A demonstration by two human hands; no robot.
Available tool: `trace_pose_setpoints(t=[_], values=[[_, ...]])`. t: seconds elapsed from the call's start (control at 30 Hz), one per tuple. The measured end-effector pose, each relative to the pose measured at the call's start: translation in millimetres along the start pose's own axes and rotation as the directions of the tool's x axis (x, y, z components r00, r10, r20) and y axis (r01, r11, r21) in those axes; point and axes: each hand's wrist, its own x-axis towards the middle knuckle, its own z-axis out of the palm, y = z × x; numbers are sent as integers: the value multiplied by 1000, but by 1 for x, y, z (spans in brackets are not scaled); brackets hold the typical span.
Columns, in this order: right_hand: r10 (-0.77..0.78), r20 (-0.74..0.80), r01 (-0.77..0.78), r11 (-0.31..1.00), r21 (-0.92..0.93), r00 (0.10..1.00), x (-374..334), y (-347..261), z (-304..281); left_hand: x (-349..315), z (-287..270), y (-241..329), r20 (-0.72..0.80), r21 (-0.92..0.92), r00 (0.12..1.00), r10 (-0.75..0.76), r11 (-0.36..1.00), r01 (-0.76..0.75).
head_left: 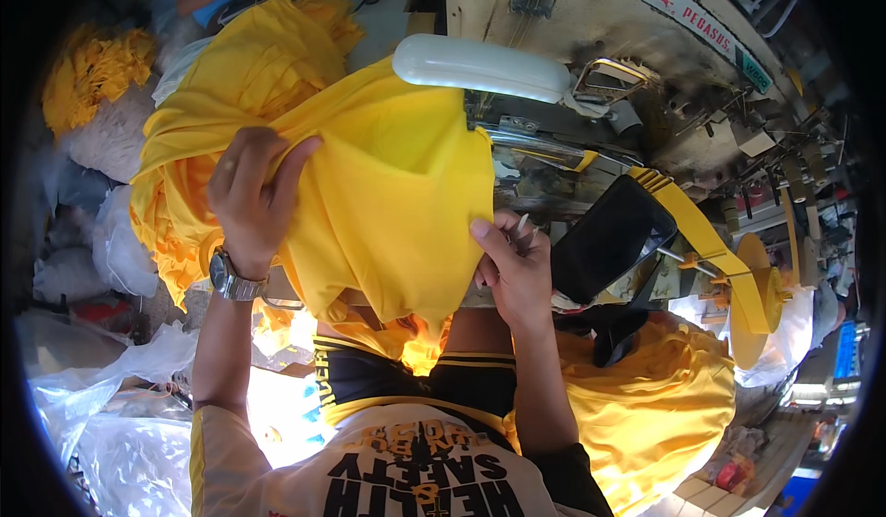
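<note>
Left hand [251, 183] touching yellow fabric [392, 198], metal-banded watch [223, 275] at wrist, right hand [519, 266] pinching the fabric's right edge, small pointed object [523, 222] within that hand, elongated white lamp [480, 68] above, black flat-screened device [614, 238] rightward, yellow tape reel [752, 309] beyond.

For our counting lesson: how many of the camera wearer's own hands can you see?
2: the left hand on the yellow fabric, the right hand at its right edge.
</note>
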Motion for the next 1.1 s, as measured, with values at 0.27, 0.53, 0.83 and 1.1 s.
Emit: trace_pose_setpoints(t=[0.27, 0.53, 0.83, 1.1], values=[[-8, 0, 8, 993, -114, 1000, 5, 5, 0, -136, -19, 51, 177, 157, 915, -361, 929, 336], [-23, -54, 21, 999, -40, 998, -3, 7, -7, -80, -19, 23, -45, -66, 905, -423, 905, 420], [4, 26, -2, 997, -77, 1000, 0, 3, -6, 4, -14, -2, -182, -41, 976, -118, 993, 112], [25, 21, -23, 996, -85, 999, 1, 3, -6, 61, -17, -9, -153, 62, 981, 115, 992, -107]])
